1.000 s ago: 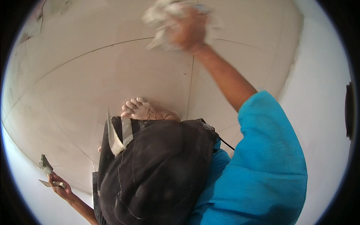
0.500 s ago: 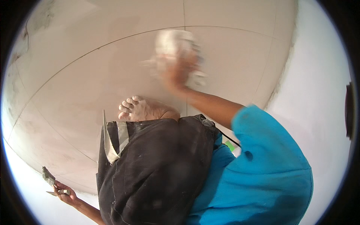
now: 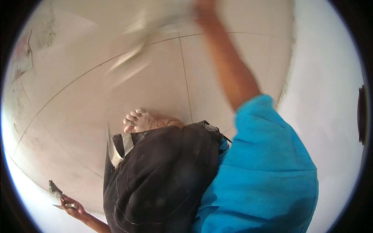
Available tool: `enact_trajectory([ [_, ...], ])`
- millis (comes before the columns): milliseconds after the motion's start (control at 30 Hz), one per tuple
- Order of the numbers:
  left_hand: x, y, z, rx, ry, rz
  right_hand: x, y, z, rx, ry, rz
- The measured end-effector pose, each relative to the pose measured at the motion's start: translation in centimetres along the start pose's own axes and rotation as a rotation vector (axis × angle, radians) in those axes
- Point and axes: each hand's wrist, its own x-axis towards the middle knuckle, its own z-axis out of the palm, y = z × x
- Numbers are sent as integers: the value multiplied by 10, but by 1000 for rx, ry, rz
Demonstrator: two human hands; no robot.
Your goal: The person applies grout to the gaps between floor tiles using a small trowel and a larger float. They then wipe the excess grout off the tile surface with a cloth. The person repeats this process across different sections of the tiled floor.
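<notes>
My right grip (image 3: 205,11) is at the upper edge of the view, softened by blur, and clamped on an off-white cloth (image 3: 161,21). The cloth smears into pale, feathery streaks over the floor tiles (image 3: 74,120), ahead of my foot; its folds are lost, and I cannot tell whether it touches them. The tiles are smooth, matte beige slabs divided by thin dark joints that the lens bends into curves, with rougher, blotchy grey stains (image 3: 46,33) at upper left.

My left grip (image 3: 74,209) is well out to the side at lower left, fingers curled around a small tool (image 3: 71,205) with a stubby, pale, rounded handle and a thin, pointed blade. A rough, crusted grey piece (image 3: 55,190) sticks up from the same fingers; whether it joins the tool I cannot tell.

Between my arms, my bare foot (image 3: 149,120), dusty and pale at the toes, rests on the tile. My black trousers (image 3: 155,174) are creased, scuffed and lined with light wrinkles, and a stiff-looking pale strip (image 3: 115,155) tapers to a point by the knee. Soft blue fabric forms my sleeve (image 3: 268,151).
</notes>
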Motion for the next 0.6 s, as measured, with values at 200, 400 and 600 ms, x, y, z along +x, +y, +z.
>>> enact_trajectory([
  [200,16,11,-14,-292,-170,-226,-36,39,-278,-589,518,328],
  [400,-58,44,37,-64,84,-103,-35,113,-164,-1190,610,111],
  [600,-39,63,70,-430,-396,-344,1,77,30,-1346,-26,-627],
])
